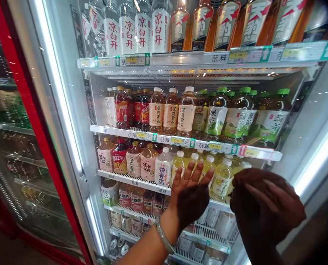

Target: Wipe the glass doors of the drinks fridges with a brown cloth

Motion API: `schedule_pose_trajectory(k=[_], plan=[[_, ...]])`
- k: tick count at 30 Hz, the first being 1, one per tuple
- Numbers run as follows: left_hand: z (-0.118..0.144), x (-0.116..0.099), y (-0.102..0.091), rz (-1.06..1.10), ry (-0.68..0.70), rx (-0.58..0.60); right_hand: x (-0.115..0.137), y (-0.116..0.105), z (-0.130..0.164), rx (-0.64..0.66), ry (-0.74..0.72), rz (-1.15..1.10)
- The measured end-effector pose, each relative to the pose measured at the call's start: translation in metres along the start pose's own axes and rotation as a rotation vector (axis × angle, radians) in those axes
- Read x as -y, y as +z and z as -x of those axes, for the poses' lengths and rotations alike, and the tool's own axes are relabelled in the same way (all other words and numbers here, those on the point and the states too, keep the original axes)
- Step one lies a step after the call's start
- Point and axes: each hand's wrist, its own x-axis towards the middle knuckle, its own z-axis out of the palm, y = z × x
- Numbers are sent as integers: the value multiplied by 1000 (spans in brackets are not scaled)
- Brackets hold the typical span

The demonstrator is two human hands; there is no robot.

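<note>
On the third shelf down, between the raised left grip (190,195) and the raised right grip (267,206), a white-capped bottle of pale yellow drink (221,182) stands upright. It looks full, so it should have some heft at its base; its clear wall is probably plastic, likely to give a little under a squeeze yet unlikely to break. If chilled, its surface may be slick. The best hold would seem to be round the labelled body, with the shoulder below the cap as a second choice.

The left grip is released, its fingers spread and nothing visible in it, in front of the other yellow bottles (178,162); whether the fingertips touch one cannot be told. A bracelet (164,235) circles that wrist. The right grip has its fingers bent, but shadow hides the palm, and one cannot tell whether it holds anything.

Neighbouring bottles crowd close at the sides, leaving little room for fingers. The shelf lip (133,182) runs along the front, and the price rail (177,141) above limits lifting or tipping. Over that stand green-capped bottles (241,114). At the cooler's sides are a right light strip (318,152) and a left light strip (59,88). The freest way out appears to be straight forward, toward the person.
</note>
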Motion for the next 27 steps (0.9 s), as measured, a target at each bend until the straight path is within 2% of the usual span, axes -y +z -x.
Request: schedule_pose_trajectory(k=[2, 4, 7, 9, 12, 16, 18, 21, 24, 27], plan=[[-1, 0, 2, 13, 3, 12, 6, 6, -11, -26, -4, 18], [-2, 0, 3, 34, 2, 8, 19, 11, -9, 20, -20, 4], [-2, 0, 4, 51, -8, -8, 32, 6, 17, 172, -92, -47], [-2, 0, 4, 42, -20, 7, 29, -5, 35, 233, -102, -62], [-2, -1, 3, 36, -24, 41, 16, -15, 36, 183, -53, -20], [-4, -3, 5, 40, -29, -1, 19, -1, 8, 37, 20, 6], [-5, -3, 5, 32, -26, -26, 32, 8, 2, 60, 3, -21], [-7, -3, 3, 17, -14, -27, 45, 8, 15, 136, -63, -80], [-7, -3, 1, 18, -17, -22, 41, -3, 32, 204, -60, -70], [-7, -5, 1, 30, -30, -11, 30, -7, 28, 151, -13, -17]])
